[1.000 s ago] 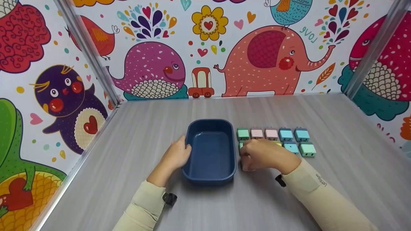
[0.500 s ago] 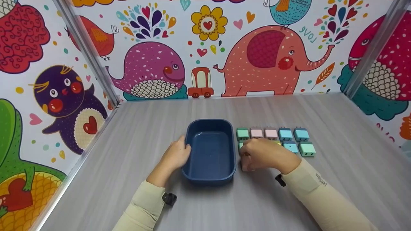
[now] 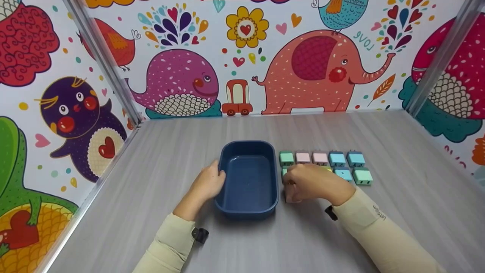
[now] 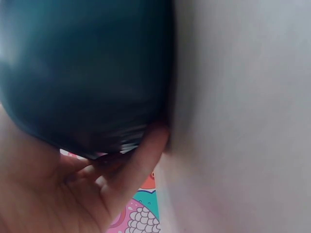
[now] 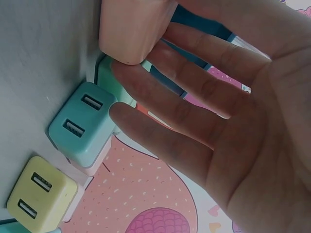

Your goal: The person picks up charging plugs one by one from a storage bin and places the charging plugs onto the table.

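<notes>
An empty dark blue plastic tub (image 3: 248,182) stands on the grey wood-grain table. My left hand (image 3: 208,184) holds its left wall, thumb at the rim and fingers along the outside. Just right of the tub, my right hand (image 3: 316,182) grips a pink USB charger (image 5: 133,34), held low over the table. Its outer fingers reach toward a turquoise charger (image 5: 82,126) with two USB ports. Beyond lie a yellow charger (image 5: 43,194) and a green charger (image 5: 116,77). In the head view, my right hand covers part of the front row of chargers.
Two rows of chargers lie right of the tub. In the back row are a green charger (image 3: 286,158), pink chargers (image 3: 302,158) and blue chargers (image 3: 337,158). A light green charger (image 3: 363,176) ends the front row. Cartoon-printed walls with metal corner posts (image 3: 102,57) enclose the table.
</notes>
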`<action>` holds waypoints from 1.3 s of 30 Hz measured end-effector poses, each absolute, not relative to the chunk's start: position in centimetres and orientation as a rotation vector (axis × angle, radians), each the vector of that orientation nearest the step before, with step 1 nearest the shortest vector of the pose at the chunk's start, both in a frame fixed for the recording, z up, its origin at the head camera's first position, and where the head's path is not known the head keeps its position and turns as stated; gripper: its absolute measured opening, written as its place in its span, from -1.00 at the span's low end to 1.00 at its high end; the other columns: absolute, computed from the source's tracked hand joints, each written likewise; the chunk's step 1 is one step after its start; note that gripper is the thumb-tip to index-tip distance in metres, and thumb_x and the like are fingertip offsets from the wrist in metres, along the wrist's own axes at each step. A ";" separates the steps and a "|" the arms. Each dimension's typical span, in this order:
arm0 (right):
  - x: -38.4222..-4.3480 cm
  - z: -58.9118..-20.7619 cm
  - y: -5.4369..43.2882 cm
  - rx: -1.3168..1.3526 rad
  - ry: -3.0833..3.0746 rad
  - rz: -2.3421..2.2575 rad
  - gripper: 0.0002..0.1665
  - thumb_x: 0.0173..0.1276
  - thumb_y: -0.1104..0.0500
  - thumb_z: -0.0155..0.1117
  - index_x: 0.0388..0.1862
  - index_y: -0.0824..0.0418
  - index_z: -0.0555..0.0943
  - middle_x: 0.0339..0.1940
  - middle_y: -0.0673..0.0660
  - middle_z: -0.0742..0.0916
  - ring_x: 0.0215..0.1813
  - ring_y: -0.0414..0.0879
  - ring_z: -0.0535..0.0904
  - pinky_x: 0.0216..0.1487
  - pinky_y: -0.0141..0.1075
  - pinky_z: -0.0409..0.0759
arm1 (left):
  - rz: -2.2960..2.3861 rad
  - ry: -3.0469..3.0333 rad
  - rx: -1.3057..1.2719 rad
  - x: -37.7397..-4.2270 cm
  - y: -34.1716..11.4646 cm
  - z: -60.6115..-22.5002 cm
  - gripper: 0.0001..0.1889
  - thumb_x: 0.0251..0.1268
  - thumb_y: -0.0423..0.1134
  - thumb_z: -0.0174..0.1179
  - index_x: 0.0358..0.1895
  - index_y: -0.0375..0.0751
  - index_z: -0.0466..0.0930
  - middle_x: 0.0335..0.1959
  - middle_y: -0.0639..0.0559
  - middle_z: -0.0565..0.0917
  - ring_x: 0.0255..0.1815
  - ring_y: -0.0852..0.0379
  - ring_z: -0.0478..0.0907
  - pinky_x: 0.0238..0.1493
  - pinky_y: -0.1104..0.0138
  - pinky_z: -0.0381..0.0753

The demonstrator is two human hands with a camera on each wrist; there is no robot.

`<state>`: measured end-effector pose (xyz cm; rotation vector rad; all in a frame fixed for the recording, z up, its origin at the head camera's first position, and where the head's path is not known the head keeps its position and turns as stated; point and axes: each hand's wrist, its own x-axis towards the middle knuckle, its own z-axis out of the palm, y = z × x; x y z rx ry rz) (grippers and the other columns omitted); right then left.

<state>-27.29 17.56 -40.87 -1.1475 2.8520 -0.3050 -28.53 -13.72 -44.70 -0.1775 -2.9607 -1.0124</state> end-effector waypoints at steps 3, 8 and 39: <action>-27.2 -40.8 17.5 -1.133 2.849 -0.315 -0.83 0.10 0.26 0.65 -0.37 0.10 0.78 -0.51 -0.11 0.59 -0.48 -0.23 0.47 -0.47 -0.35 0.49 | -1.013 -2.962 -0.173 -28.5 -13.7 -44.7 -0.44 0.65 -0.25 -0.06 0.54 -0.56 0.29 0.43 -0.49 0.50 0.47 -0.36 0.47 0.45 -0.16 0.45; -27.2 -40.6 17.6 -1.076 2.839 -0.313 -0.81 0.12 0.24 0.67 -0.30 0.09 0.81 -0.45 -0.10 0.64 -0.44 -0.22 0.50 -0.42 -0.33 0.55 | -1.020 -2.959 -0.176 -28.5 -13.7 -44.7 -0.43 0.65 -0.25 -0.07 0.54 -0.56 0.28 0.44 -0.50 0.49 0.48 -0.36 0.46 0.46 -0.15 0.44; -31.4 -38.5 26.0 -0.627 3.132 -0.388 0.12 0.44 -0.25 0.41 0.78 0.07 0.12 0.77 0.33 0.09 0.74 0.46 -0.20 0.59 0.46 -0.21 | -1.000 -2.961 -0.173 -28.5 -13.7 -44.6 -0.43 0.66 -0.25 -0.07 0.55 -0.55 0.28 0.45 -0.48 0.49 0.48 -0.36 0.46 0.46 -0.16 0.43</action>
